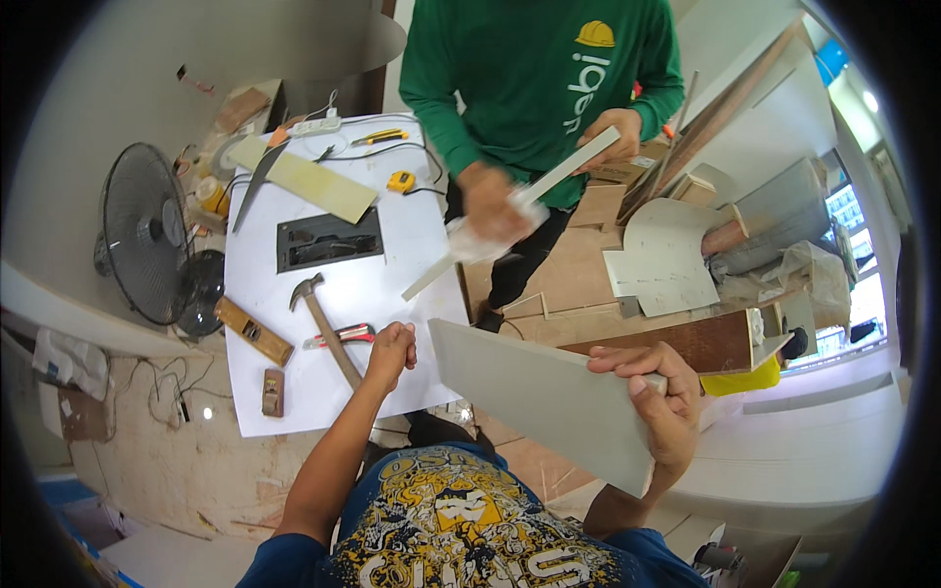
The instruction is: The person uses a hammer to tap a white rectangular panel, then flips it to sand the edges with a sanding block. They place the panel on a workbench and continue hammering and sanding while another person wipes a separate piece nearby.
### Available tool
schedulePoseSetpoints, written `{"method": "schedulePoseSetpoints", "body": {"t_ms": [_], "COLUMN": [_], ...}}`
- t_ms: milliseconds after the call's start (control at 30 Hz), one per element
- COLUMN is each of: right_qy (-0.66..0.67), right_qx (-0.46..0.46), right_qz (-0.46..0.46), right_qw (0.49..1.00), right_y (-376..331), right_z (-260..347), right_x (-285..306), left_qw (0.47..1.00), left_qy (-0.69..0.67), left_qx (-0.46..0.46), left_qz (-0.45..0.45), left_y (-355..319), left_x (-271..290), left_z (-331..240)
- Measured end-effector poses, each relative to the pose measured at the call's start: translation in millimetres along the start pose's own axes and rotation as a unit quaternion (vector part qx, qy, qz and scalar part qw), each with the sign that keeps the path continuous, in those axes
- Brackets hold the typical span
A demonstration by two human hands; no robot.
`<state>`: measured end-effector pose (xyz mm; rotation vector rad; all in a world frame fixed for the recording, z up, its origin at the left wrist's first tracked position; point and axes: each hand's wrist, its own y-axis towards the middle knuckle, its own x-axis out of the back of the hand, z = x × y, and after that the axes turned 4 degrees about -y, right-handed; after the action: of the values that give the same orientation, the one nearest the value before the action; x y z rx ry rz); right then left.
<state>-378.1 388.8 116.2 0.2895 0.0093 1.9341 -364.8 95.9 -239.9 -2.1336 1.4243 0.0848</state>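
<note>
My left hand (pixel 391 349) is closed around the wooden handle of a claw hammer (pixel 319 312), whose head rests on a white board (pixel 392 265). My right hand (pixel 659 392) grips the edge of a grey laminate panel (pixel 549 397), held tilted in front of my chest. Opposite me stands a person in a green long-sleeved shirt (pixel 529 78). That person holds a long white strip (pixel 578 162) in one hand and rubs it with a white cloth (pixel 480 235) in the other.
On the white board lie a red-handled utility knife (pixel 338 337), a black tool tray (pixel 328 240), a yellow tape measure (pixel 400 181), a pale plank (pixel 314 178) and a wood plane (pixel 253 331). A floor fan (pixel 147 235) stands left. Stacked wood panels (pixel 676 255) sit right.
</note>
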Motion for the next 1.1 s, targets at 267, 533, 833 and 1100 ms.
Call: {"method": "schedulePoseSetpoints", "body": {"t_ms": [267, 533, 833, 1100], "right_qy": [0.009, -0.033, -0.027, -0.04], "right_qx": [-0.007, 0.008, -0.018, -0.054], "right_qz": [0.045, 0.058, 0.052, 0.034], "right_qw": [0.999, 0.998, 0.998, 0.997], "right_y": [2.0, 1.1, -1.0, -7.7], "right_z": [4.1, 4.7, 8.7, 10.3], "right_x": [7.4, 14.1, 18.1, 24.7], "left_qw": [0.992, 0.997, 0.999, 0.999], "left_qy": [0.087, 0.019, -0.049, -0.01], "left_qx": [-0.083, -0.039, 0.011, 0.047], "left_qz": [0.028, 0.068, 0.021, -0.004], "left_y": [-13.2, -21.7, -18.3, -15.2], "left_x": [-28.5, -14.0, 7.7, 24.1], "left_z": [-24.2, -2.9, 9.5, 13.2]}}
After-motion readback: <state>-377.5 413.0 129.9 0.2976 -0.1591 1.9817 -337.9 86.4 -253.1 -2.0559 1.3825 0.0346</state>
